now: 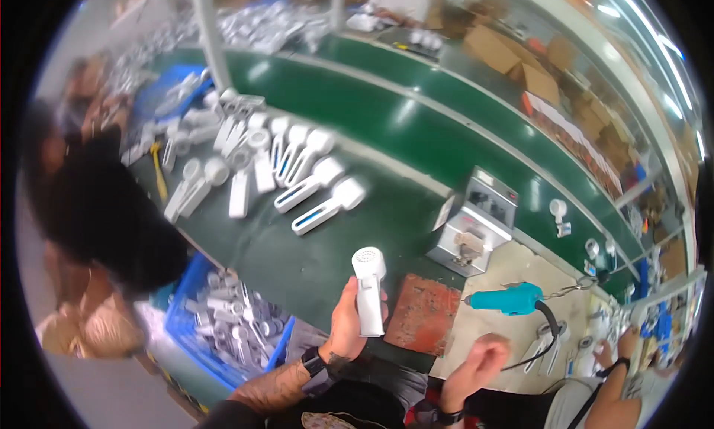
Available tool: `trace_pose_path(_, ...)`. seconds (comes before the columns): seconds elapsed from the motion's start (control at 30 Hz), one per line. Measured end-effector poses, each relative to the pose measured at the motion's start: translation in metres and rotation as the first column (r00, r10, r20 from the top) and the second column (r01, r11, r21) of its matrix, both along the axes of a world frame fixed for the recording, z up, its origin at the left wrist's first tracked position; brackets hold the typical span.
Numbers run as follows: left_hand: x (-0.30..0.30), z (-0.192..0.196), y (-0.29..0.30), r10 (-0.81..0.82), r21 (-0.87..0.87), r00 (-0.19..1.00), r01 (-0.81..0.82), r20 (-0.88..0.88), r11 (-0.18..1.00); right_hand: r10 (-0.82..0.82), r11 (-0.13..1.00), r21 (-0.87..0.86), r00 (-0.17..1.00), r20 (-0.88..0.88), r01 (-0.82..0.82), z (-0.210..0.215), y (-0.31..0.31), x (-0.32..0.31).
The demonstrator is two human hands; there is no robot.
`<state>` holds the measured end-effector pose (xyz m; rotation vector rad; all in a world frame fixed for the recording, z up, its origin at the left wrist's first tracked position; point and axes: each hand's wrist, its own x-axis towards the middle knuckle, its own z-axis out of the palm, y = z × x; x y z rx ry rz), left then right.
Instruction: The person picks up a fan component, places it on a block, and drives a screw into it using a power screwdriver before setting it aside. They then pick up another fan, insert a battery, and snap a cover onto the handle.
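Observation:
In my left hand (348, 321) is a white plastic shower-head-shaped part (370, 302), held upright by its handle with the round perforated head on top. My fingers wrap round it. My right hand (480, 366) hovers at the lower right with its fingers curled in. Whatever they may hold is too small or hidden to make out. Just beyond that hand hangs a teal electric screwdriver (507, 300) with a black cable, and I am not touching it. A worn red block (422, 314) lies on the bench between my hands.
Several similar white parts (327, 206) spread over the green bench to the left, with a yellow-handled tool (159, 171). A grey metal machine (476, 224) stands beyond the red block. Below left is a blue crate (178, 317) of parts. Co-workers sit at left, right and far side.

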<state>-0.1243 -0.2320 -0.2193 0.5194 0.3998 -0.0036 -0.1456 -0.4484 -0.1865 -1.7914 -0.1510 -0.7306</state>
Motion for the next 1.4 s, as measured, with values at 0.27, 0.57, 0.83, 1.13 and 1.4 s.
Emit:
trace_pose_path(0.27, -0.006, -0.003, 0.004, -0.068, -0.201, 0.995, 0.052, -0.073, 0.978, 0.284, 0.663, -0.598, 0.891, -0.355, -0.450, 0.033, 0.118, 0.036)
trace_pose_path(0.57, -0.006, -0.002, 0.005, -0.066, -0.261, 0.997, 0.054, -0.040, 0.964, 0.145, 0.734, -0.555, 0.889, -0.434, -0.390, 0.024, 0.123, 0.032)
trace_pose_path(0.83, -0.004, -0.006, 0.009, -0.102, -0.302, 0.995, 0.091, -0.020, 0.949, 0.255, 0.708, -0.558, 0.893, -0.370, -0.433, 0.030, 0.115, 0.047)
trace_pose_path(1.13, -0.009, -0.007, 0.005, -0.091, -0.317, 0.995, 0.071, -0.049, 0.946, 0.367, 0.489, -0.734, 0.875, -0.316, -0.471, 0.025, 0.132, 0.056)
trace_pose_path(1.4, -0.007, -0.020, 0.007, -0.039, -0.266, 0.999, 0.038, 0.002, 0.963, 0.343, 0.452, -0.754, 0.873, -0.346, -0.476, 0.022, 0.131, 0.055)
